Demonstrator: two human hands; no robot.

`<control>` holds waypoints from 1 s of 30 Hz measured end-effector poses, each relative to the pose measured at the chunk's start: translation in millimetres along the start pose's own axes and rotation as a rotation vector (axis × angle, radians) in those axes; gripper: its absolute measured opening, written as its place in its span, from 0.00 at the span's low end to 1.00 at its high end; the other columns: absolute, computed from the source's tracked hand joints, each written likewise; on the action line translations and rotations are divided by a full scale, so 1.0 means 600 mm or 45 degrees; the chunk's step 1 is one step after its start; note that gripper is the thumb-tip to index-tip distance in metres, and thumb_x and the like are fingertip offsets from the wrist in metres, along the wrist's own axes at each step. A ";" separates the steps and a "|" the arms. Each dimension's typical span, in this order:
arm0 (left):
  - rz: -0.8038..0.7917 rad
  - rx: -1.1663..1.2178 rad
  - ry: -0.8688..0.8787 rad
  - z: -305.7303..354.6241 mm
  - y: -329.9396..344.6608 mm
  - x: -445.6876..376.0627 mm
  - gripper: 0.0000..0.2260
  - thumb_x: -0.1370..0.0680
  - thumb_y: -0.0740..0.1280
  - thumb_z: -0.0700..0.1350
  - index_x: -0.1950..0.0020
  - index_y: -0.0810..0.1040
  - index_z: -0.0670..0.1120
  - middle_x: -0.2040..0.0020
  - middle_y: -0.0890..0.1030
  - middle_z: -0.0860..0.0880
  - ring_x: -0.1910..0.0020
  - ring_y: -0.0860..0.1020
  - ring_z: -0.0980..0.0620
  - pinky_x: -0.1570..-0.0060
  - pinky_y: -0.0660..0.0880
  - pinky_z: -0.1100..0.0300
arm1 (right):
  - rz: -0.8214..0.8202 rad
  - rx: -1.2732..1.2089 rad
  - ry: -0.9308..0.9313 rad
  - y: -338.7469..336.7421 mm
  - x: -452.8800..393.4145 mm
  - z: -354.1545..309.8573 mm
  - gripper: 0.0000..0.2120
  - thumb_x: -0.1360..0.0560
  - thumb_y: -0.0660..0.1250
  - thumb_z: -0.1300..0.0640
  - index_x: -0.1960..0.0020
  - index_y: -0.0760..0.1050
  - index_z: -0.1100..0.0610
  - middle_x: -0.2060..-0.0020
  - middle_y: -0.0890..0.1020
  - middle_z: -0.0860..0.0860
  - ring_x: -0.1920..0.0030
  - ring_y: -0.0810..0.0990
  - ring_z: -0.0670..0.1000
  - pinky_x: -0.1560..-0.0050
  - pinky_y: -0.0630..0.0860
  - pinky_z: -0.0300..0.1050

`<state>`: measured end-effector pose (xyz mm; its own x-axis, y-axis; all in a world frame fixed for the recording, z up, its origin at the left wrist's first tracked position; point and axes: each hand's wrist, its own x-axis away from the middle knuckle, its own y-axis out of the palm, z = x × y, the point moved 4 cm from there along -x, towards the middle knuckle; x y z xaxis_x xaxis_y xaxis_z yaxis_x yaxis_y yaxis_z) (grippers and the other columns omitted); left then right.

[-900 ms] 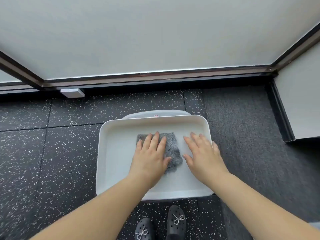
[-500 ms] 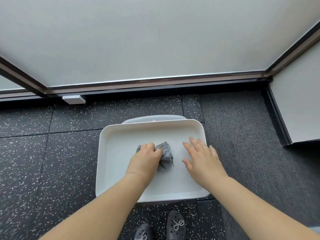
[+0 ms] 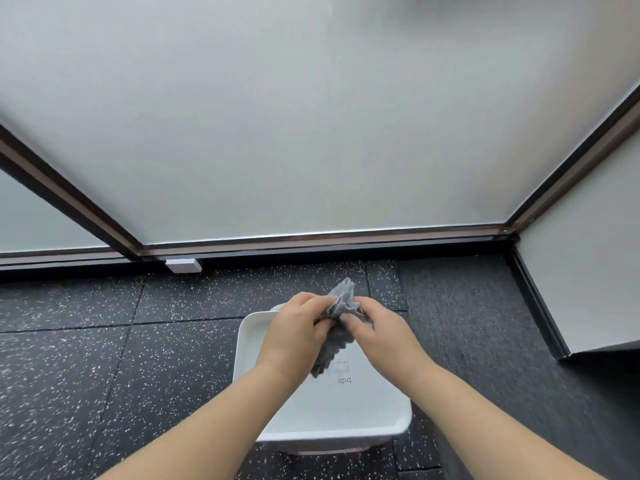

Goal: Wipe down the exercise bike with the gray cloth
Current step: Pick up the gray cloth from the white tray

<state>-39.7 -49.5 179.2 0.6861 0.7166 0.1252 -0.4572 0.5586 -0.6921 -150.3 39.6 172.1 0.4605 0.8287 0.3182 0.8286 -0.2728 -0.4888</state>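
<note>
The gray cloth [image 3: 343, 299] is lifted above the white tray [image 3: 367, 407], bunched between both hands. My left hand [image 3: 294, 334] grips its left side, with a flap hanging down below the palm. My right hand [image 3: 377, 332] pinches the cloth's right side with thumb and fingers. A corner of the cloth sticks up above the fingers. No exercise bike is in view.
The tray sits on a low stand on the dark speckled rubber floor [image 3: 104, 375]. Frosted glass panels in dark frames [image 3: 311, 240] stand straight ahead and to the left. A white wall corner [image 3: 581, 299] juts in at right. A small white block [image 3: 183, 265] lies by the frame.
My left hand bunched the flat cloth and lifted it off the tray. My right hand left the tray and took hold of the cloth. The view tilted upward.
</note>
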 end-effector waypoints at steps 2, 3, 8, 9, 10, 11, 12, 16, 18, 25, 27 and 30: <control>0.063 0.021 0.021 0.032 -0.036 0.004 0.12 0.26 0.67 0.41 0.47 0.80 0.55 0.50 0.77 0.58 0.53 0.73 0.62 0.52 0.65 0.78 | 0.064 -0.027 0.000 -0.022 0.008 -0.043 0.05 0.24 0.64 0.50 0.58 0.75 0.49 0.64 0.79 0.45 0.62 0.76 0.45 0.60 0.71 0.38; 0.093 0.044 0.032 0.046 -0.054 0.006 0.11 0.26 0.68 0.41 0.47 0.81 0.55 0.50 0.77 0.59 0.52 0.74 0.62 0.51 0.66 0.76 | 0.094 -0.044 -0.004 -0.034 0.014 -0.063 0.08 0.24 0.65 0.50 0.61 0.74 0.50 0.68 0.78 0.45 0.65 0.74 0.45 0.63 0.69 0.39; 0.166 0.066 0.035 0.116 -0.140 0.022 0.07 0.27 0.70 0.46 0.50 0.82 0.55 0.51 0.76 0.59 0.51 0.74 0.60 0.48 0.71 0.66 | 0.140 -0.167 -0.019 -0.095 0.053 -0.158 0.08 0.25 0.66 0.53 0.59 0.77 0.58 0.69 0.79 0.48 0.67 0.74 0.46 0.63 0.72 0.42; 0.179 0.072 0.039 0.133 -0.155 0.026 0.08 0.27 0.70 0.45 0.50 0.82 0.55 0.51 0.76 0.58 0.52 0.75 0.59 0.48 0.73 0.62 | 0.161 -0.182 -0.028 -0.107 0.064 -0.175 0.08 0.25 0.66 0.54 0.59 0.78 0.58 0.69 0.79 0.49 0.67 0.75 0.48 0.62 0.73 0.43; 0.185 0.081 0.046 0.152 -0.170 0.030 0.08 0.27 0.70 0.45 0.50 0.82 0.56 0.52 0.77 0.57 0.54 0.76 0.58 0.49 0.74 0.59 | 0.190 -0.214 -0.037 -0.119 0.074 -0.191 0.07 0.25 0.66 0.55 0.59 0.78 0.58 0.68 0.80 0.50 0.67 0.76 0.49 0.61 0.75 0.44; 0.175 0.100 0.050 0.174 -0.183 0.035 0.08 0.27 0.69 0.45 0.50 0.81 0.56 0.53 0.78 0.57 0.55 0.77 0.57 0.49 0.75 0.58 | 0.223 -0.248 -0.052 -0.133 0.086 -0.207 0.06 0.26 0.66 0.56 0.58 0.78 0.58 0.67 0.81 0.51 0.65 0.78 0.51 0.61 0.76 0.43; 0.150 0.126 0.048 0.194 -0.193 0.039 0.08 0.26 0.68 0.45 0.49 0.81 0.56 0.54 0.80 0.56 0.55 0.79 0.56 0.49 0.75 0.56 | 0.251 -0.261 -0.070 -0.146 0.096 -0.222 0.06 0.25 0.66 0.56 0.58 0.78 0.59 0.66 0.81 0.52 0.65 0.77 0.50 0.63 0.75 0.39; 0.022 0.254 0.048 0.284 -0.224 0.061 0.12 0.20 0.59 0.52 0.51 0.80 0.48 0.58 0.84 0.50 0.57 0.80 0.51 0.56 0.75 0.56 | 0.349 -0.268 -0.128 -0.201 0.146 -0.276 0.06 0.25 0.66 0.55 0.52 0.80 0.56 0.61 0.83 0.50 0.60 0.79 0.47 0.59 0.74 0.36; -0.010 0.386 0.035 0.326 -0.235 0.074 0.15 0.20 0.57 0.55 0.51 0.80 0.48 0.61 0.82 0.51 0.60 0.78 0.53 0.61 0.72 0.60 | 0.355 -0.278 -0.152 -0.219 0.174 -0.296 0.07 0.25 0.67 0.56 0.48 0.80 0.54 0.58 0.84 0.49 0.57 0.82 0.48 0.51 0.78 0.43; 0.013 0.799 0.022 0.391 -0.259 0.114 0.04 0.27 0.68 0.43 0.61 0.80 0.47 0.65 0.83 0.48 0.65 0.80 0.51 0.62 0.78 0.57 | 0.382 -0.251 -0.227 -0.240 0.296 -0.338 0.16 0.26 0.64 0.66 0.43 0.78 0.51 0.55 0.84 0.48 0.58 0.81 0.36 0.52 0.74 0.28; 0.003 0.773 0.087 0.399 -0.264 0.135 0.07 0.28 0.68 0.39 0.66 0.79 0.47 0.68 0.81 0.49 0.66 0.79 0.50 0.62 0.76 0.57 | 0.478 -0.242 -0.195 -0.237 0.342 -0.335 0.16 0.26 0.64 0.66 0.44 0.79 0.51 0.56 0.83 0.47 0.62 0.79 0.33 0.57 0.71 0.25; -0.163 0.802 0.161 0.410 -0.258 0.175 0.08 0.29 0.67 0.39 0.64 0.81 0.50 0.65 0.84 0.50 0.62 0.81 0.50 0.55 0.79 0.52 | 0.746 -0.243 -0.137 -0.235 0.416 -0.314 0.15 0.26 0.64 0.64 0.44 0.77 0.48 0.51 0.81 0.45 0.57 0.79 0.38 0.56 0.71 0.27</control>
<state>-36.0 42.4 474.3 0.8010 0.5949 0.0676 -0.5849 0.8016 -0.1236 -92.0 192.7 473.3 0.8293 0.5568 -0.0473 0.4949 -0.7711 -0.4005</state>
